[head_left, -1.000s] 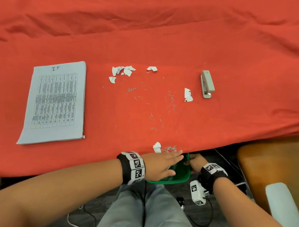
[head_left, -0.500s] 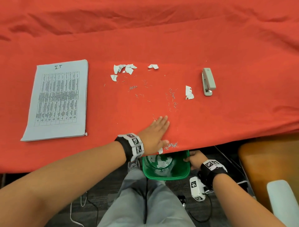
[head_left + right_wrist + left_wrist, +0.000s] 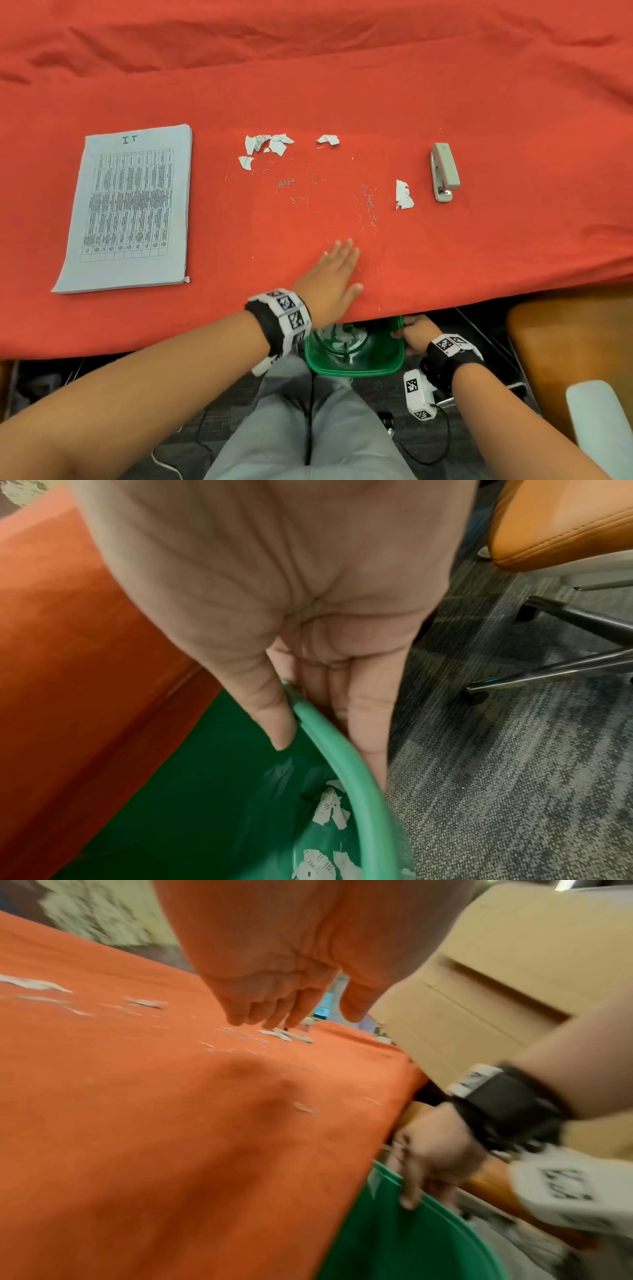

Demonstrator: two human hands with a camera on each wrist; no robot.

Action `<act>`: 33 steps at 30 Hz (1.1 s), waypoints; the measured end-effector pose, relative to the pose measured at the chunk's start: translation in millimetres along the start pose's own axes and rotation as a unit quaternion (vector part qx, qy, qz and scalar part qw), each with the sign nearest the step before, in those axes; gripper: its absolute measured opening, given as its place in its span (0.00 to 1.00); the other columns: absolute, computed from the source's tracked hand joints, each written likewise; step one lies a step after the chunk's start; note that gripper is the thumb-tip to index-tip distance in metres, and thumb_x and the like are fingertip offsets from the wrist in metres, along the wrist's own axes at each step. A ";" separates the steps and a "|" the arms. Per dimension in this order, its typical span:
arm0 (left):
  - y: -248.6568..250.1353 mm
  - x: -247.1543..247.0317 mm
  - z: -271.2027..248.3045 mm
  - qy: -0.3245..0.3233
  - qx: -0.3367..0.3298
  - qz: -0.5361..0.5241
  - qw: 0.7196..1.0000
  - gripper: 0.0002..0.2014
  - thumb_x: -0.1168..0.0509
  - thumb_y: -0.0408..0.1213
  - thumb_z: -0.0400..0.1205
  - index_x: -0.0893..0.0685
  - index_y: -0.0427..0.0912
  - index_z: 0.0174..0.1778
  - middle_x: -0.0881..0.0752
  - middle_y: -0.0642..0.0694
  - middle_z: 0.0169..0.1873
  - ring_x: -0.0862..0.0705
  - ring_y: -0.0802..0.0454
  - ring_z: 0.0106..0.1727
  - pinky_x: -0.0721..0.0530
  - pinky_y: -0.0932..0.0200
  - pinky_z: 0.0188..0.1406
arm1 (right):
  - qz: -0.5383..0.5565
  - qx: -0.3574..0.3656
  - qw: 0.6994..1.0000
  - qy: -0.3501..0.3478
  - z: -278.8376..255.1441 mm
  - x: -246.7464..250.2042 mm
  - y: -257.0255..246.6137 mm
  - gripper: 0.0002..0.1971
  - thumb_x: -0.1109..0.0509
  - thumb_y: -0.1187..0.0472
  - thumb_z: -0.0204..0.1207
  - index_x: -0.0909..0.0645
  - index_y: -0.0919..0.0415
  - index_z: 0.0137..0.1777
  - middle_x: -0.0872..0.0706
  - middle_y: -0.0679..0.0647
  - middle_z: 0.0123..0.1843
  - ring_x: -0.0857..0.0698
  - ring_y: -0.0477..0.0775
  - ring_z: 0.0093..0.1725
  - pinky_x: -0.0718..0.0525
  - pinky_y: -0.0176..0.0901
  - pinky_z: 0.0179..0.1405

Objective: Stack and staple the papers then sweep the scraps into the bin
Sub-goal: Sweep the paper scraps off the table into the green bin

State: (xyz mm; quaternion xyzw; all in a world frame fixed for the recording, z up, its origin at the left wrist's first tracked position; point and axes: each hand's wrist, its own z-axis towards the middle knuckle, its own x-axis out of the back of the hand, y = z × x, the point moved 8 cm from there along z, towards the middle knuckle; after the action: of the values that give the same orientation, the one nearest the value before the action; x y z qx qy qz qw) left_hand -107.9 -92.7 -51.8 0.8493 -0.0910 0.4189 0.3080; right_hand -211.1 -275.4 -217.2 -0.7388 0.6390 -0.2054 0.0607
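Left hand [image 3: 330, 274] slid farther onto red cloth [image 3: 445, 85], fingers straight, flat, right hand [image 3: 412, 334] pinching green bin [image 3: 356, 368] rim

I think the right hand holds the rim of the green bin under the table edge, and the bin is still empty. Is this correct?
Not quite: the green bin is not empty. The right wrist view shows torn paper scraps lying inside it. The right hand does hold its rim under the table edge.

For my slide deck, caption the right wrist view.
Right hand pinches green bin rim; paper scraps lie inside.
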 end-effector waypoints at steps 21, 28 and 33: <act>5.6 -71.0 -48.2 -0.025 0.023 0.050 0.998 0.39 0.52 0.53 0.87 0.71 0.40 0.81 0.76 0.41 0.79 0.75 0.45 0.81 0.68 0.50 0.81 | -0.001 -0.014 1.000 -0.003 1.6 2.8 13.0 0.10 0.33 0.78 0.73 0.17 0.65 0.47 0.12 0.72 0.53 0.12 0.72 0.54 0.16 0.73 0.53; 30.1 -121.9 -47.7 -0.188 -0.094 0.049 0.976 0.36 0.49 0.49 0.87 0.62 0.42 0.84 0.66 0.43 0.83 0.66 0.46 0.84 0.60 0.46 0.85 | -0.012 -0.002 1.000 -0.006 2.7 1.4 10.5 0.12 0.31 0.77 0.72 0.16 0.71 0.55 0.11 0.71 0.51 0.11 0.70 0.50 0.15 0.72 0.50; 59.2 -50.1 -17.8 -0.062 -0.139 0.004 0.988 0.29 0.53 0.48 0.88 0.53 0.48 0.84 0.58 0.50 0.84 0.61 0.54 0.83 0.63 0.54 0.81 | -0.035 0.007 0.999 0.006 -3.5 5.1 4.8 0.08 0.30 0.74 0.72 0.16 0.65 0.48 0.10 0.66 0.47 0.11 0.66 0.48 0.11 0.62 0.48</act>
State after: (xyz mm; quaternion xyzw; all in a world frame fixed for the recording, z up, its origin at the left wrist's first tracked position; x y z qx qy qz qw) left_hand -175.6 -134.2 -55.6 0.8222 -0.1704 0.3500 0.4154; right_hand -216.3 -280.5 -214.5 -0.7588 0.6118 -0.2166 0.0552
